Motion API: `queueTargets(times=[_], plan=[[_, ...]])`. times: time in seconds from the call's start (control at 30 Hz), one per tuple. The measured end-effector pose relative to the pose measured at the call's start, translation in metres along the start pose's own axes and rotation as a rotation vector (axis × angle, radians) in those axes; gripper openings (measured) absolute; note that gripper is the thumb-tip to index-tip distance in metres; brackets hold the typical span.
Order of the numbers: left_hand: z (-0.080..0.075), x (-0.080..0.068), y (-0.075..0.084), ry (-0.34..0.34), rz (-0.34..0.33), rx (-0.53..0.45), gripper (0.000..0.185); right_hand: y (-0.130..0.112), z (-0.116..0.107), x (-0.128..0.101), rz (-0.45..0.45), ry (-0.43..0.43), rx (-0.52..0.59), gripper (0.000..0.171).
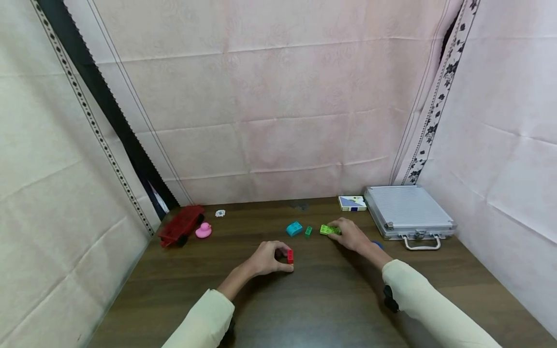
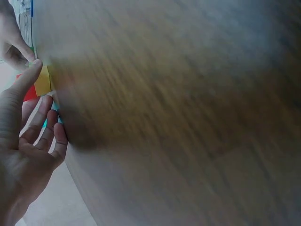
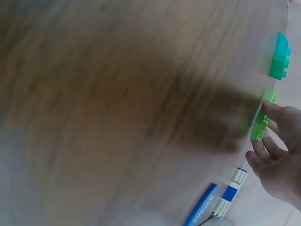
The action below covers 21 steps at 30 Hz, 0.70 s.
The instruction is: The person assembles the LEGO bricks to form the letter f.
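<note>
**Two hands on small building bricks**

The wooden table (image 1: 330, 299) carries everything, and its largest item is a silver case (image 1: 406, 212) at the far right, lid closed, handle toward the person. A red toy truck (image 1: 180, 224) sits at the far left with a pink duck (image 1: 203, 230) just beside it. A card box (image 1: 352, 203) lies near the case.

The right hand (image 1: 352, 235) reaches toward the far side and pinches a lime brick (image 1: 328, 229) at its right end, fingertips curled onto it; the right wrist view shows the fingers (image 3: 273, 110) touching the studded edge. The left hand (image 1: 267, 258) sits nearer the person, thumb and fingers closed around a red brick (image 1: 290, 256) resting on the table. Between the two lie a blue brick (image 1: 294, 228) and a small green brick (image 1: 308, 231), untouched and apart from both hands.

These bricks look like hard moulded plastic: light, rigid, unlikely to break, with smooth side walls that may slip. A pinch across the two long sides, below the studs, should hold best.
</note>
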<state>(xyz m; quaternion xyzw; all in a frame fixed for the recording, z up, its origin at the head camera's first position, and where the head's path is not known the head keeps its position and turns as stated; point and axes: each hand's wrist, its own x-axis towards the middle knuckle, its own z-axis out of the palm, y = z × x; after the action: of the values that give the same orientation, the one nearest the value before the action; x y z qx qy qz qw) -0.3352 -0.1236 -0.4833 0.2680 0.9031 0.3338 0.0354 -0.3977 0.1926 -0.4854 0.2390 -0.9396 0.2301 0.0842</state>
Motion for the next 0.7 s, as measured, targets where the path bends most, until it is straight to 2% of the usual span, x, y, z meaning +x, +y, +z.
queueTargets(times=[0.23, 0.47, 0.7], plan=[[-0.001, -0.002, 0.000, -0.002, -0.015, -0.046, 0.036, -0.015, -0.012, -0.003, -0.078, 0.009, -0.006, 0.036], [-0.002, 0.000, 0.001, 0.005, -0.040, -0.051, 0.036, -0.049, -0.023, -0.008, -0.147, -0.005, 0.040, 0.038], [-0.001, 0.001, 0.002, 0.004, -0.038, -0.070, 0.032, -0.080, -0.019, -0.014, -0.200, -0.034, 0.097, 0.034]])
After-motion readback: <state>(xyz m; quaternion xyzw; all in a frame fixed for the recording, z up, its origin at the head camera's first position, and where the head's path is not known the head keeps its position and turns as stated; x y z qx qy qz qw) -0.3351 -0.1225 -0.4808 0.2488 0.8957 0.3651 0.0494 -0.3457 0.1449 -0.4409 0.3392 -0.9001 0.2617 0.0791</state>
